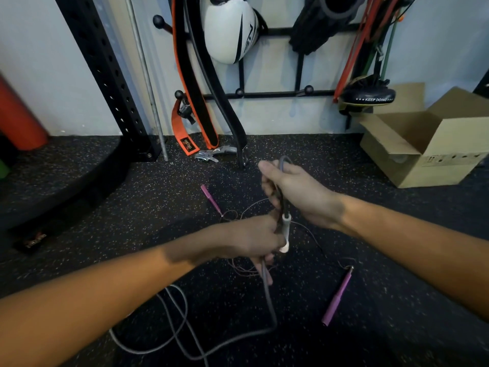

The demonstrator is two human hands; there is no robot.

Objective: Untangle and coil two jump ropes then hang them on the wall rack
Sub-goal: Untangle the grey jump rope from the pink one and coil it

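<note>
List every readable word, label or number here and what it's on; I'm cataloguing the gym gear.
"KEEP DOING": on the black hanging pad by the wall rack.
Orange strap tag: too blurred to read.
White boxing glove: black lettering, illegible.
Cardboard box label: too small.
Floor mat logo: blurred.

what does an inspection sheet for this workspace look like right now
surface: speckled black rubber floor, bare in places
job's things: grey jump rope held in both hands, its slack looped on the floor; pink-handled rope lying tangled on the floor, handles apart
clutter: open cardboard box; belt buckle on the floor
grippers: left hand and right hand each in a closed grip on the grey rope
cables: nothing seen besides the ropes
surroundings: wall rack with belts, bands and free pegs
</note>
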